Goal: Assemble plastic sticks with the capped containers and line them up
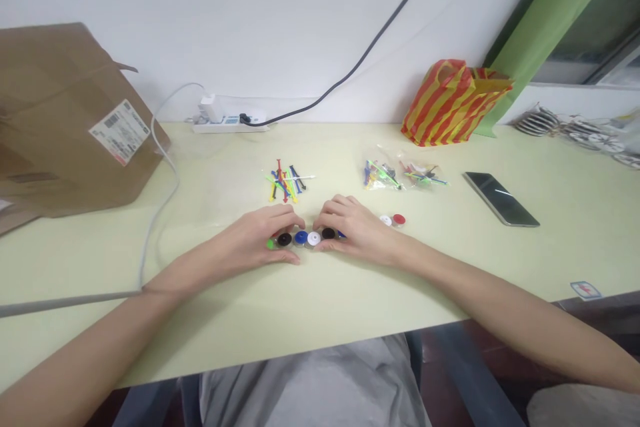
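Note:
Small round pieces with coloured tops stand in a row on the table between my hands. My left hand [267,237] curls its thumb and fingers around the left end, with a black-topped piece [285,239] and a green-topped piece [271,243] inside the grasp. Around the right end curves my right hand [350,230], thumb and fingers either side of a black-topped piece [328,233]; a blue one is partly hidden under the palm. Between the hands sit a blue-topped piece [301,238] and a white-topped piece [314,239].
Beyond my hands lies a pile of coloured plastic sticks [285,181]. Clear bags [383,173] hold more. A red-topped piece [399,219], a phone [501,199] and a striped bag [450,107] are right. Left are a cardboard box [60,133], a white cable [163,147] and a power strip [230,125].

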Demonstrator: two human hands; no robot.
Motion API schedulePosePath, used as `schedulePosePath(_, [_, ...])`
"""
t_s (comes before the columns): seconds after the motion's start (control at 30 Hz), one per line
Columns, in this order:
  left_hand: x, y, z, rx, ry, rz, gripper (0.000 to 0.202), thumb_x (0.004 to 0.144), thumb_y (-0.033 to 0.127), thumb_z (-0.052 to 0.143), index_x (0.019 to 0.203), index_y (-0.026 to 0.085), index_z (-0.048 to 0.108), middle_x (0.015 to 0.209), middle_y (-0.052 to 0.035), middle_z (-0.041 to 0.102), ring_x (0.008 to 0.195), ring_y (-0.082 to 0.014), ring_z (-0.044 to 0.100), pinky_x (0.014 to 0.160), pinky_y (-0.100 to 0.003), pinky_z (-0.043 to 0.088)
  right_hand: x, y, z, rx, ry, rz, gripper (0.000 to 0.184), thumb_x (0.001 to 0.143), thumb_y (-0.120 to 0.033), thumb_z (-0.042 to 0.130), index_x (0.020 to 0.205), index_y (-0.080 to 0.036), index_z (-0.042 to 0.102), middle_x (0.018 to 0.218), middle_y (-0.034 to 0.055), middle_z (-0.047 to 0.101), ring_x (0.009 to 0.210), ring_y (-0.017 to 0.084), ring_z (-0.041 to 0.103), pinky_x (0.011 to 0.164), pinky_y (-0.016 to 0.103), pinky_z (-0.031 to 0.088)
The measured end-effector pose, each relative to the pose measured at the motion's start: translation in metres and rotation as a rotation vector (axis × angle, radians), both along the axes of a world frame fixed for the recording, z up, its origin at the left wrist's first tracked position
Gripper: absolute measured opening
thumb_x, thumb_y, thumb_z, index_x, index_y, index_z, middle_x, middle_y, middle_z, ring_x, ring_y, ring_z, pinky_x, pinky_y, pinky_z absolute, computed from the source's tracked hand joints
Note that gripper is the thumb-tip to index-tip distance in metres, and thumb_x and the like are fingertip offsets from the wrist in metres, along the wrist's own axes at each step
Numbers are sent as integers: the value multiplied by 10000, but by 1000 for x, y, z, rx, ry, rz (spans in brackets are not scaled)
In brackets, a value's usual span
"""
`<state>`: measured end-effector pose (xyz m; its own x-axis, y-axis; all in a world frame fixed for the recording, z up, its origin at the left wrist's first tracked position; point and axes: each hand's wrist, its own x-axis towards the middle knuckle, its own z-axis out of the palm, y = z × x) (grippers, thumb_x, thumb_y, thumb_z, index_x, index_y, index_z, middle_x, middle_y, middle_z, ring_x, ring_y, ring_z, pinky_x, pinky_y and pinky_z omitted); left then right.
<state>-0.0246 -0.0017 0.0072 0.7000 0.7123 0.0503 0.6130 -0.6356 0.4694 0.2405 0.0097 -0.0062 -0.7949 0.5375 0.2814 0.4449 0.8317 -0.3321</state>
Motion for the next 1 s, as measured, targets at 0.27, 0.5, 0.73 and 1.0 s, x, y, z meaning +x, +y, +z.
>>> schedulePosePath(0.27, [-12, -5, 20, -142, 22, 99, 587, 854, 557, 739, 1336, 293, 532, 1279, -50, 635, 1070, -233, 627, 875, -331, 505, 2, 2, -1, -18, 7, -27, 455, 974, -565, 605, 1224, -186, 630, 1134, 114, 664, 1083, 267, 540, 910, 392, 409])
schedulePosePath(0.5, [-45, -17, 32, -114, 103, 201, 601, 869, 604, 711, 1378, 330, 543, 1409, -40, 590, 1252, -259, 591, 1015, -349, 491, 3, -2, 1, -58, 86, -48, 560, 983, -535, 601, 1418, -199, 494, 1182, 128, 661, 1119, 293, 558, 955, 440, 454])
schedulePosePath(0.73, [-29, -23, 14, -15, 70, 151, 418, 967, 523, 618, 1311, 286, 606, 1285, -70, 615, 1152, -245, 613, 937, -335, 510, 4, -3, 0, -128, 102, -58, 609, 985, -534, 597, 1476, -216, 428, 1125, 112, 665, 1091, 293, 566, 969, 464, 473])
schedulePosePath(1.0, [-30, -22, 2, 44, -75, 93, 256, 1043, 385, 514, 1206, 259, 666, 1219, -69, 646, 1112, -207, 633, 939, -328, 530, 4, -3, 0, -134, 103, -61, 627, 985, -530, 604, 1491, -218, 405, 1138, 114, 667, 1087, 288, 556, 967, 461, 469])
